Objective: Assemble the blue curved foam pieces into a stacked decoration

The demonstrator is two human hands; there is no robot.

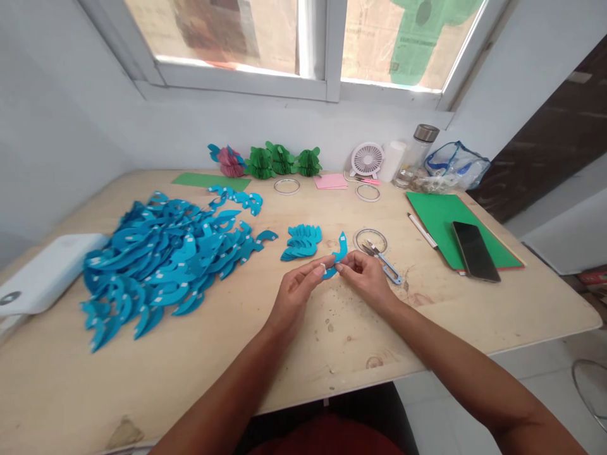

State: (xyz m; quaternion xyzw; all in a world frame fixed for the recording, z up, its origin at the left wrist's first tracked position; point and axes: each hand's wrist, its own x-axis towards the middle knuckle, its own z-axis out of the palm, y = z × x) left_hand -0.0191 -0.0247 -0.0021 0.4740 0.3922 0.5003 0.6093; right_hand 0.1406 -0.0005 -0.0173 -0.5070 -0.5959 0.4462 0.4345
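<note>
Between my hands is a blue paper cutout (342, 243) with a curved shape and a small white patch near its upper tip. My left hand (301, 287) pinches its left end, where a small white bit shows at the thumb. My right hand (363, 275) grips the cutout from the right with thumb and fingers. Just beyond my left hand lies a small stack of blue cutouts (302, 242). Thread snips (383, 259) with a grey-blue handle rest by my right hand, partly over a roll of tape (363, 237).
A large heap of blue cutouts (165, 253) covers the left, beside a white device (47, 272). Green paper figures (282, 158), a pink one (230, 162) and a small fan (367, 160) stand along the wall. At right are green sheets (441, 215), a phone (475, 251) and a pen (422, 230).
</note>
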